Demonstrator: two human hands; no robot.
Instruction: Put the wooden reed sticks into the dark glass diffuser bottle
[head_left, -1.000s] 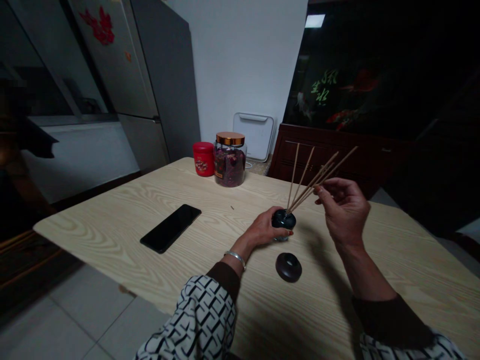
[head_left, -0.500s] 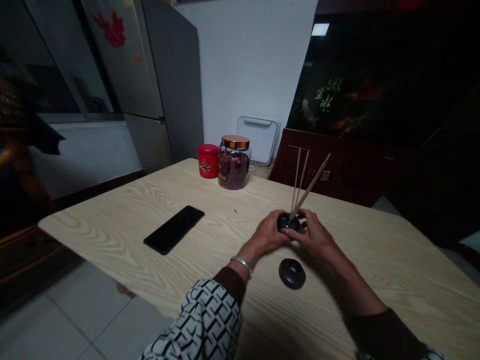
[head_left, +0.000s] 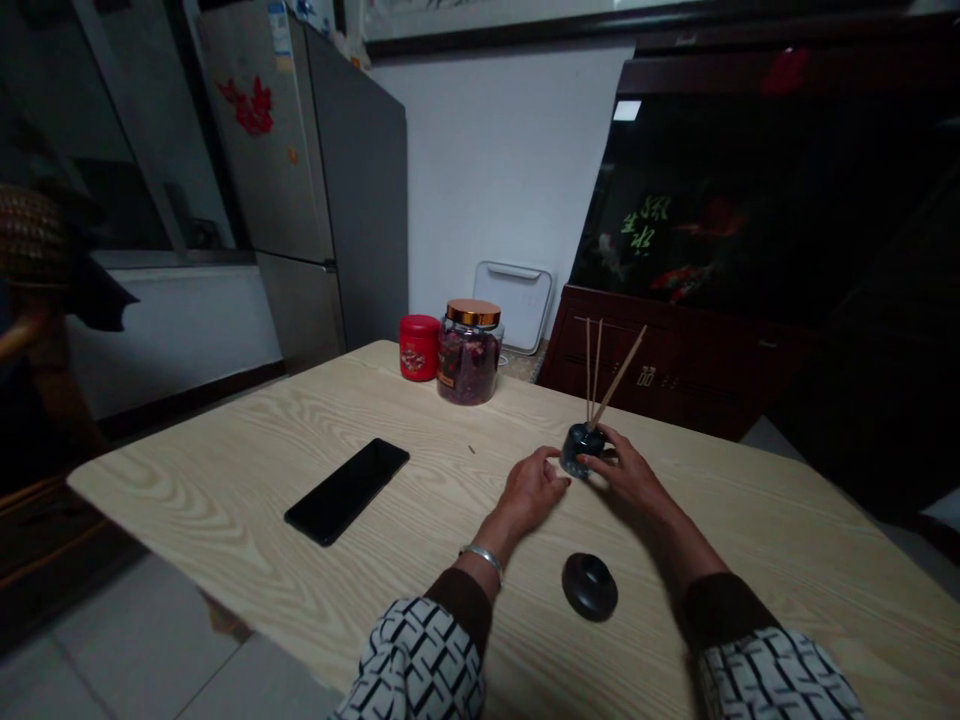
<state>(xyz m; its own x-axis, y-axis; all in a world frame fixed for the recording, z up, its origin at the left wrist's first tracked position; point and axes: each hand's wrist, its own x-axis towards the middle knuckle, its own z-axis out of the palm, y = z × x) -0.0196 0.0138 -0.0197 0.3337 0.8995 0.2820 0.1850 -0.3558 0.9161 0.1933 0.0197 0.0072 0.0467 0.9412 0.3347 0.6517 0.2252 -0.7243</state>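
A dark glass reed diffuser bottle stands on the wooden table, several thin reed sticks fanning out of its neck. My right hand grips the bottle from the right, thumb across its near side and fingers behind. Just left of the bottle is my left hand, fingers loosely bent and apart, holding nothing; whether its fingertip still touches the glass is hard to tell. Nearer to me, between my forearms, lies a dark round lid with a hole or knob in its middle.
A black phone lies on the table to the left. At the far edge stand a red canister and a glass jar of dried flowers with a copper-coloured lid. Beyond are a fridge and a fish tank.
My left hand has come off the bottle to the left, showing more of the glass. My right hand stays on it. The whole view has tilted up slightly.
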